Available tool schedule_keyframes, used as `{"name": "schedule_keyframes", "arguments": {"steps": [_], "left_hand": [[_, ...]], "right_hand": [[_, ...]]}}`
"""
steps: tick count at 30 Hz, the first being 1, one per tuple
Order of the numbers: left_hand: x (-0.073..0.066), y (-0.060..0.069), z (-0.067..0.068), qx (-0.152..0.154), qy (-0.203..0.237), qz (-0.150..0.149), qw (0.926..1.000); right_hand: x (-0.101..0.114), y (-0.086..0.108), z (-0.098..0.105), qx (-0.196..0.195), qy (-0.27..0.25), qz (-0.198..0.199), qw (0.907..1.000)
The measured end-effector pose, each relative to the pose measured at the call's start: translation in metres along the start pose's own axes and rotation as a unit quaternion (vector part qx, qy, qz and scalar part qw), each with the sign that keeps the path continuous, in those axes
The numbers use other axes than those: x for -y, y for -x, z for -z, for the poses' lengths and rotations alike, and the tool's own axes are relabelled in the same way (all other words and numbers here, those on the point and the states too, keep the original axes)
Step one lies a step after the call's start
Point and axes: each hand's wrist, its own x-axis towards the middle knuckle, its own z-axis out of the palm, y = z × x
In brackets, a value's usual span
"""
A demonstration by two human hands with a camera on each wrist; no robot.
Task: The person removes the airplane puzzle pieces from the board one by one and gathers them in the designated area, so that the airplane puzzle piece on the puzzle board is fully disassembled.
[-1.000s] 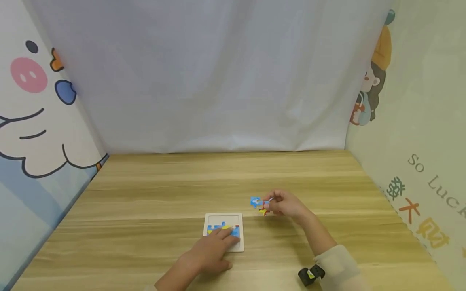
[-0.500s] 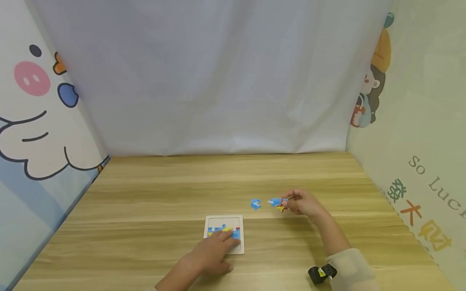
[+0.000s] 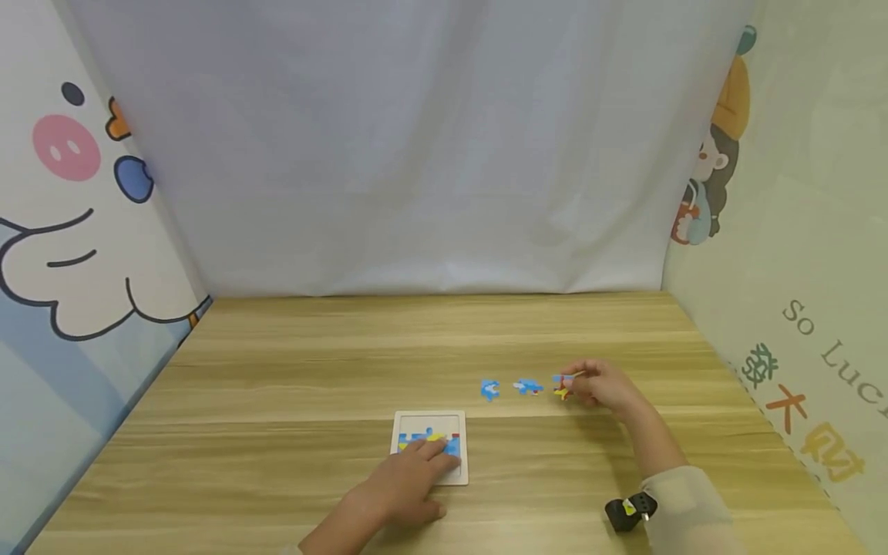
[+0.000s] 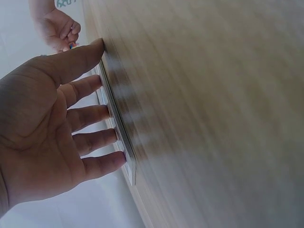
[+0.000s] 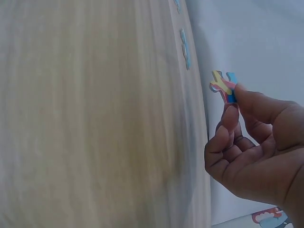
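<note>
left hand (image 3: 409, 474) laid, fingers (image 4: 89, 116) spread, on a framed puzzle (image 3: 444, 424), a colourful piece (image 5: 225, 87) pinched by the curled right hand (image 5: 259, 145), well apart

Table (image 3: 312, 362): bears puzzle tray (image 3: 447, 423); fitted pieces (image 3: 453, 446) lie within, left hand (image 3: 412, 479) rests across them. Beyond tray, to its right: first loose piece (image 3: 489, 389); right of that, second loose piece (image 3: 529, 386); farther right, third piece (image 3: 563, 385), in right hand (image 3: 602, 385). Behind table: curtain (image 3: 430, 154).

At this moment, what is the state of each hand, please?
Left hand: open, resting on the puzzle tray.
Right hand: closed, pinching a red, yellow and blue puzzle piece.
</note>
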Motion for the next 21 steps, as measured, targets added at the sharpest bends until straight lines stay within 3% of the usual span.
{"name": "schedule_keyframes", "arguments": {"steps": [8, 15, 21], "left_hand": [[0.000, -0.001, -0.001, -0.005, -0.001, -0.002, 1.0000], [0.000, -0.001, 0.001, 0.006, 0.013, 0.000, 0.9999], [0.000, -0.001, 0.001, 0.005, 0.009, 0.002, 0.9999]], "right_hand": [[-0.004, -0.004, 0.009, -0.029, 0.029, -0.042, 0.9983], [-0.011, -0.012, 0.012, -0.056, 0.003, -0.061, 0.9966], [-0.016, -0.018, 0.013, -0.077, 0.041, -0.079, 0.9930]]}}
